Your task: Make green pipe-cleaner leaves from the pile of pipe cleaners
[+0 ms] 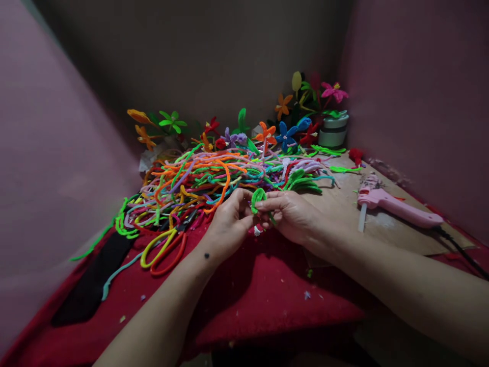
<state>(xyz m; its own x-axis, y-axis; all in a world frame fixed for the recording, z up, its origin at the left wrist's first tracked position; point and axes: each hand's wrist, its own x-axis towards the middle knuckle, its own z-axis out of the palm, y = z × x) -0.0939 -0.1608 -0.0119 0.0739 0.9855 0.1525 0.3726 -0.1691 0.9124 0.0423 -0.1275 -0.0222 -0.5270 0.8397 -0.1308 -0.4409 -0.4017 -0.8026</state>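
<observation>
Between my two hands is a green pipe cleaner, bent into a small loop, with a short tail hanging at the right. My left hand pinches its left side, fingers curled. From the other side my right hand grips the loop between thumb and forefinger. Just behind the hands lies a large heap of coloured pipe cleaners. A bunch of green leaf-shaped loops rests beyond my right hand.
Scissors with yellow and red handles lie at left, near a black flat object. A pink glue gun with a cord rests on a board at right. Pipe-cleaner flowers and a pale pot stand behind; walls enclose the sides.
</observation>
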